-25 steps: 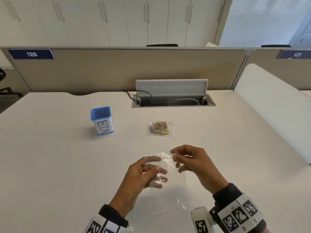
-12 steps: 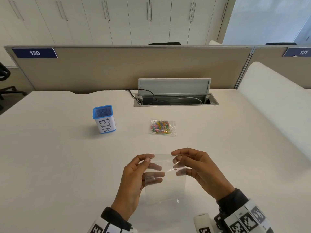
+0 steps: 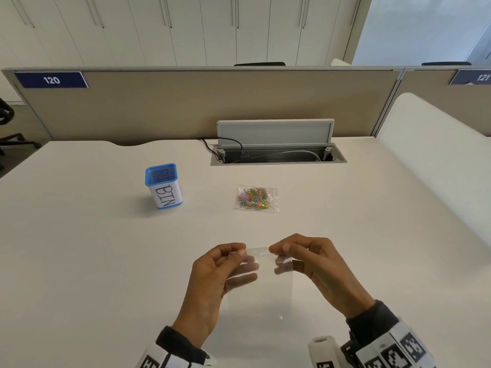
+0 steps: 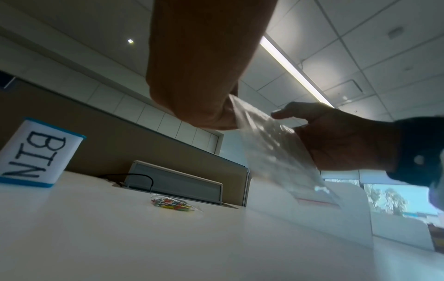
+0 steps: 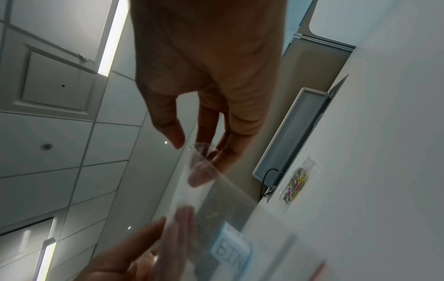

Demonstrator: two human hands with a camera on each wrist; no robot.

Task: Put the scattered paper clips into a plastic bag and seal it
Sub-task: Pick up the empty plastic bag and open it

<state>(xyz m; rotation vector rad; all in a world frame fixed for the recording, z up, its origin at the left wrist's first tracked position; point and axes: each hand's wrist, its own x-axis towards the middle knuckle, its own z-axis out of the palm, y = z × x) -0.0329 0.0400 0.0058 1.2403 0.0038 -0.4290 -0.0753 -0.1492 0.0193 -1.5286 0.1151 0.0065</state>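
I hold a clear plastic bag [image 3: 261,284] up over the near part of the white table [image 3: 93,261]. The bag is thin, see-through and shiny, shaped like a tall rectangle. It hangs down from its top edge.

My left hand [image 3: 212,282] pinches the top left corner of the bag between thumb and finger. My other fingers are curled behind the plastic, and I can see them through it. My right hand [image 3: 316,269] pinches the top right corner the same way.

The paper clips [image 3: 256,199] are farther away, in the middle of the table. They are thin bent wires in pink, green, yellow and blue. They lie in a heap inside a small clear packet [image 3: 275,193] that looks crinkly and lies flat.

To the left of the clips stands a small box [image 3: 164,185] with rounded corners. It has a blue rim, blue mesh inside and a white label that says "BIN" in black letters turned sideways.

At the far edge there is a grey cable tray [image 3: 277,155] with its flat lid tipped up and a black cord [image 3: 228,142] going in. Behind it is a tan wall [image 3: 186,107] with blue signs: "120" [image 3: 51,80] on the left and "121" [image 3: 482,77] on the right.
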